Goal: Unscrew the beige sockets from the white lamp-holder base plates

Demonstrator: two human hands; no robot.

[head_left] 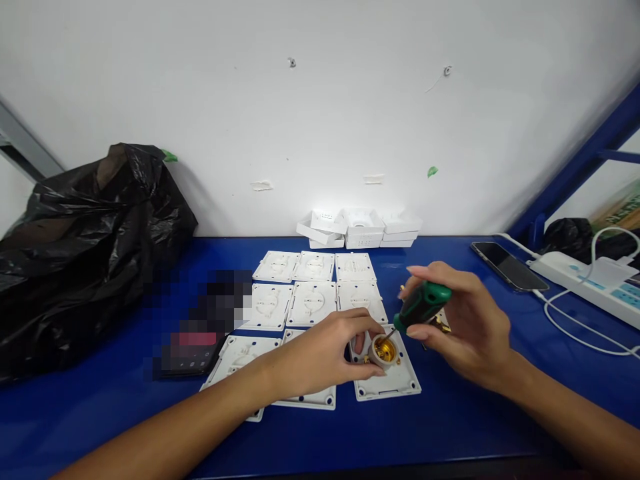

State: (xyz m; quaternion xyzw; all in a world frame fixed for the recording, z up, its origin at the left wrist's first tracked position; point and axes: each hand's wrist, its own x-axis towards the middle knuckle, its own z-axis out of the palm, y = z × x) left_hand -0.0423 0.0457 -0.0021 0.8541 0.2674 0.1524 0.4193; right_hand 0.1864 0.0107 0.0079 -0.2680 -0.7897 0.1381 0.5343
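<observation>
The left hand point(340, 343) pinches the gold-lined socket point(384, 351) (steadying it, I'd guess); the right hand point(473, 323) grips a tilted screwdriver point(425, 307).

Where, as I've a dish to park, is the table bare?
Bare: between the white boxes and the phone; from the plate bearing the round fitting to the table's front edge. Crowded: the middle, with white plates and the left hand; far right, around the power strip.

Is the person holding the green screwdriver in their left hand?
No, the right hand grips the screwdriver; the left hand holds the round fitting.
</observation>
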